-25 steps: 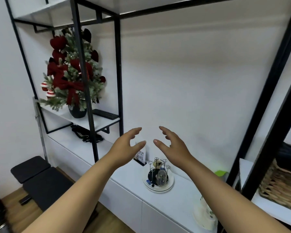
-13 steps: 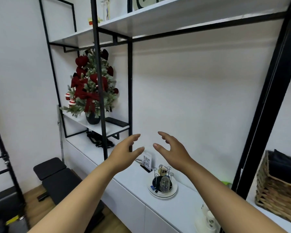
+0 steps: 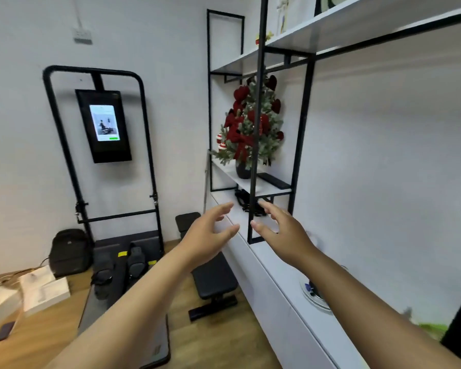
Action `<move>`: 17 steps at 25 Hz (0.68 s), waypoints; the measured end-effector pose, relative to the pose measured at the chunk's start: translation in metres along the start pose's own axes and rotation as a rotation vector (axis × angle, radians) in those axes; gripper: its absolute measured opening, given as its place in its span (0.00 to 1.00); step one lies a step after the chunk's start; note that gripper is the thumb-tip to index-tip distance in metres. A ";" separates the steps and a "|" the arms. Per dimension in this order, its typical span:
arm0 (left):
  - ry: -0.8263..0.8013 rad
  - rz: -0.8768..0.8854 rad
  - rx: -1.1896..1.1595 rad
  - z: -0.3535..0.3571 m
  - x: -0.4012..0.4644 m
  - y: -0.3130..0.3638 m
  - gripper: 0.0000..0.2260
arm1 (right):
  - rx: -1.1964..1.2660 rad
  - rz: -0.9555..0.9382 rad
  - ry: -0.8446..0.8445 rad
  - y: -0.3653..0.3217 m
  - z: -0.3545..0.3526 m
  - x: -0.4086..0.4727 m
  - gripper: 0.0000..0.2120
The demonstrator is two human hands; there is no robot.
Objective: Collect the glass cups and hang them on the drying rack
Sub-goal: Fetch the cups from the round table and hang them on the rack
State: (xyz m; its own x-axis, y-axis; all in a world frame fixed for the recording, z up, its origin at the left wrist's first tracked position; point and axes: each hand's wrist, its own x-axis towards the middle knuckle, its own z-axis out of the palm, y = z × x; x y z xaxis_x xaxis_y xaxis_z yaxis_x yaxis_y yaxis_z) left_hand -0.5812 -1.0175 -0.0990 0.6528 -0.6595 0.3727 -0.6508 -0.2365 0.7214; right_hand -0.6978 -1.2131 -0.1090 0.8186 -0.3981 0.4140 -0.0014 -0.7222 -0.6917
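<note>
Reaching forward, the left hand point(image 3: 210, 233) and right hand point(image 3: 282, 230) hang spread and empty. The drying rack's plate point(image 3: 313, 296) sits at four o'clock on the worktop point(image 3: 277, 265), half hidden; cups unseen. Best turn back right first.

Two hands are seen, a left hand point(image 3: 206, 235) and a right hand point(image 3: 284, 235), both empty with fingers spread. One decorated tree point(image 3: 250, 134) is counted above them, one screen point(image 3: 103, 125) up to their left, and two white boxes point(image 3: 44, 292) below left.
</note>
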 end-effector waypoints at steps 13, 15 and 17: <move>0.454 -0.237 0.302 -0.262 -0.256 -0.021 0.27 | 0.260 -0.407 -0.323 -0.270 0.191 -0.056 0.31; 0.510 -0.284 0.357 -0.305 -0.311 -0.017 0.27 | 0.298 -0.487 -0.360 -0.331 0.225 -0.083 0.30; 0.571 -0.319 0.415 -0.351 -0.364 -0.009 0.27 | 0.328 -0.580 -0.385 -0.394 0.256 -0.115 0.30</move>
State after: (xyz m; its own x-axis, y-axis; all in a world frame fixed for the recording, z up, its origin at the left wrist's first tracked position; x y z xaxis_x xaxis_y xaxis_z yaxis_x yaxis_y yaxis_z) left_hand -0.6767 -0.5249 -0.0361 0.8585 -0.0710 0.5079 -0.4158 -0.6759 0.6084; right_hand -0.6441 -0.7383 -0.0353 0.7787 0.2616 0.5703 0.6104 -0.5263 -0.5920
